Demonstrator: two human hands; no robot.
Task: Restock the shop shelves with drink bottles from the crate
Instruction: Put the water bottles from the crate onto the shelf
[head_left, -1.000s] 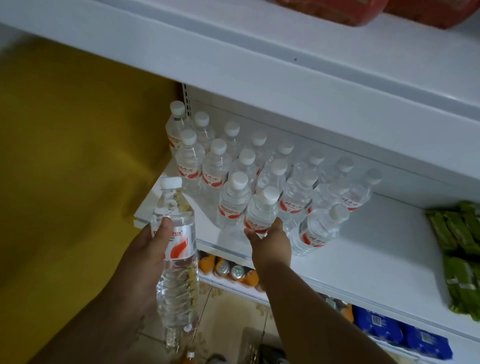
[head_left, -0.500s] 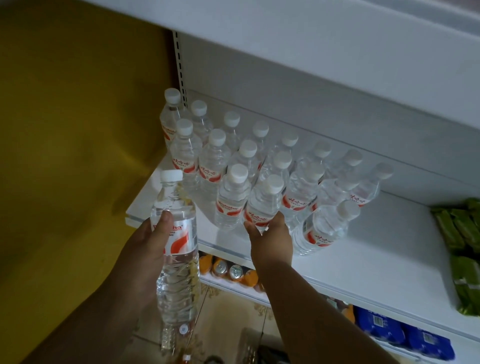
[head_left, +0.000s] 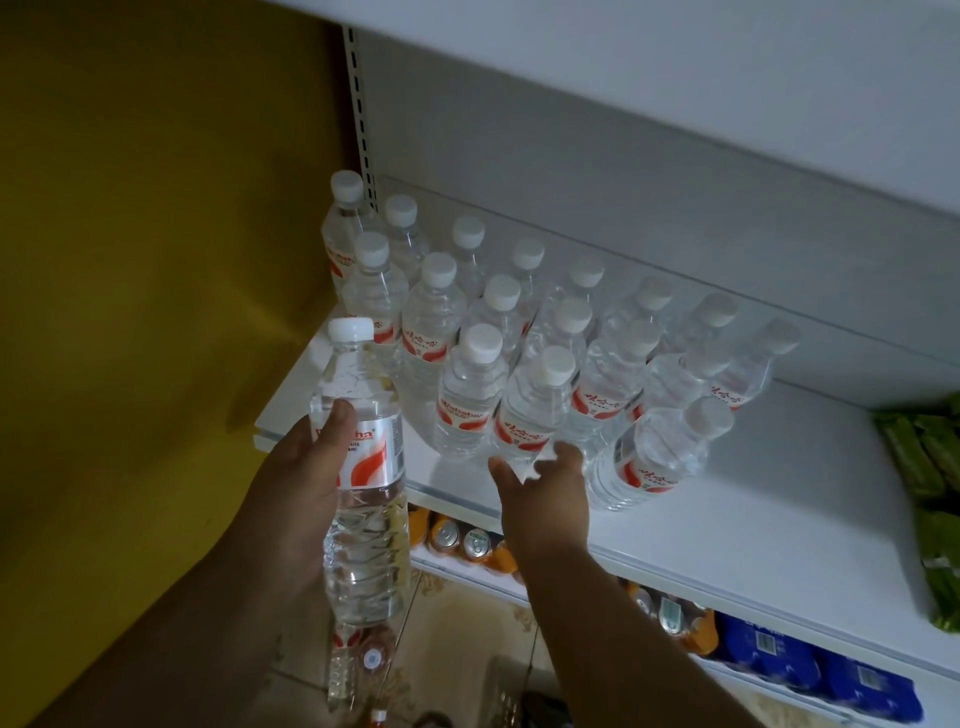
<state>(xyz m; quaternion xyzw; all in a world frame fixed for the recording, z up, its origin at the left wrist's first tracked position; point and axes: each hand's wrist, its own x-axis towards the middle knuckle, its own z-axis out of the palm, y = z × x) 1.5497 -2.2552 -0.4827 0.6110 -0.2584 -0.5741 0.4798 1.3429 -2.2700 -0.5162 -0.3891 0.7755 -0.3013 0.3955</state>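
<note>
My left hand (head_left: 296, 493) grips a clear water bottle (head_left: 363, 467) with a white cap and a red-and-white label, upright in front of the white shelf's (head_left: 753, 519) left end. Several matching bottles stand in rows on that shelf. My right hand (head_left: 545, 499) reaches up to a front-row bottle (head_left: 530, 410); its thumb and spread fingertips touch the bottle's base on both sides. A single bottle (head_left: 660, 452) stands just right of that hand.
Green packets (head_left: 930, 467) lie at the shelf's right end. Orange cans (head_left: 462, 538) and blue packs (head_left: 779, 660) fill the shelf below. A yellow wall (head_left: 156, 260) closes the left side. Another bottle (head_left: 358, 665) shows low down, under my left hand. An upper shelf (head_left: 675, 78) overhangs.
My view has tilted down and closer to the shelf. My right hand has slipped slightly lower on the front-row bottle and its fingers have spread. The left hand still holds its bottle.
</note>
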